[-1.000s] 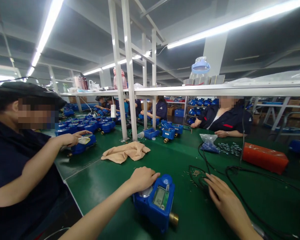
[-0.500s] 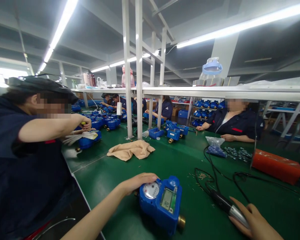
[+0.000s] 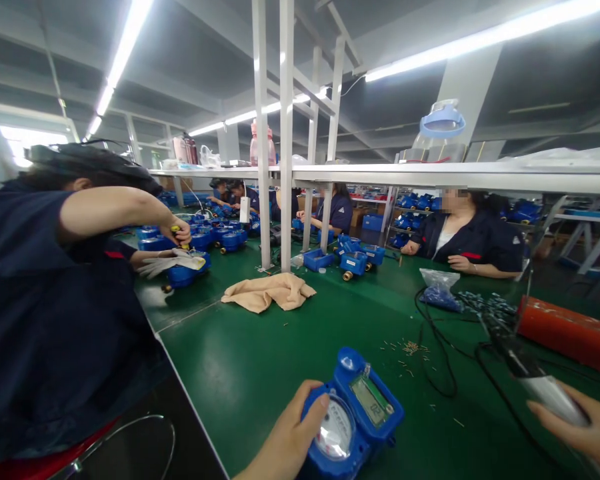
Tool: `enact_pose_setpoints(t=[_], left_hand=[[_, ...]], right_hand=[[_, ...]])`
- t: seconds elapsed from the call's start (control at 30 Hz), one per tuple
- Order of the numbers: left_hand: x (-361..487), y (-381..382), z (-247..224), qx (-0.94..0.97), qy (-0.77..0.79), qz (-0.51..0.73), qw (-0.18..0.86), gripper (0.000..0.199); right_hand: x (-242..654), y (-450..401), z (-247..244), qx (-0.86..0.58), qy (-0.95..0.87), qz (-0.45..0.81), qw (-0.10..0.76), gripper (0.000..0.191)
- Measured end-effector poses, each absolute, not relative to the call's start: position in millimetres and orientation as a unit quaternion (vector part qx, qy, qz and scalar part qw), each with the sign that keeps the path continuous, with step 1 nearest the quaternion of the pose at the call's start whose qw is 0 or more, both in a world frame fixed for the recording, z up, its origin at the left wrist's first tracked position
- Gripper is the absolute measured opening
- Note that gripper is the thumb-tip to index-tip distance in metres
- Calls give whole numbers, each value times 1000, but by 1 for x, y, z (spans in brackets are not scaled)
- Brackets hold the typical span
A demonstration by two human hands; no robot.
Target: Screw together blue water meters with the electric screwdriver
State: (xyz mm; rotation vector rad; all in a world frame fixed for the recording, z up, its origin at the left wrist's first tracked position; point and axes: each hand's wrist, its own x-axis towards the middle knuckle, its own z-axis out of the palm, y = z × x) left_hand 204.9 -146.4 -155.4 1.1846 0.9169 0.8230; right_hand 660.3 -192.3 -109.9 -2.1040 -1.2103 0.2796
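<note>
My left hand (image 3: 293, 430) is wrapped round the dial end of a blue water meter (image 3: 356, 443), with the thumb on the rim of its round dial. The meter is tilted on the bench, and its small display (image 3: 371, 401) faces up. At the right edge my right hand (image 3: 587, 423) grips a black and silver electric screwdriver (image 3: 555, 393), raised and pointing up to the left. Its tip is blurred. Between the hands and farther back, small screws (image 3: 411, 348) lie scattered on the green bench (image 3: 245, 373).
A beige cloth (image 3: 270, 292), a blue tray (image 3: 317, 260) and several blue meters (image 3: 353, 263) lie farther back. On the right are a bag of blue parts (image 3: 439, 293), black cables (image 3: 447, 390) and an orange-red box (image 3: 570, 333). A co-worker (image 3: 70, 300) works close at left.
My left hand has turned the water meter and shifted it toward me and slightly right. My right hand has lifted the electric screwdriver up and to the right.
</note>
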Motion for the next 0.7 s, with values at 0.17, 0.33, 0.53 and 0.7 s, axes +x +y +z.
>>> enact_pose_setpoints(t=[0.17,0.33,0.53,0.7], left_hand=[[223,-167,-148,541,368,314,688,80],[242,-181,-146,547,402,334,654,81],[252,-193,-148,488,400,327,704,77],[259,-197,-156,426,431,388,694,76]], right_hand=[[605,-205,-42,-683,-304,302,592,42],[526,-193,9,-423,-294,398,759,45],[522,-168,-9,-416,-404,262,772,40],[525,-135,-61,-461,-439,123,761,37]])
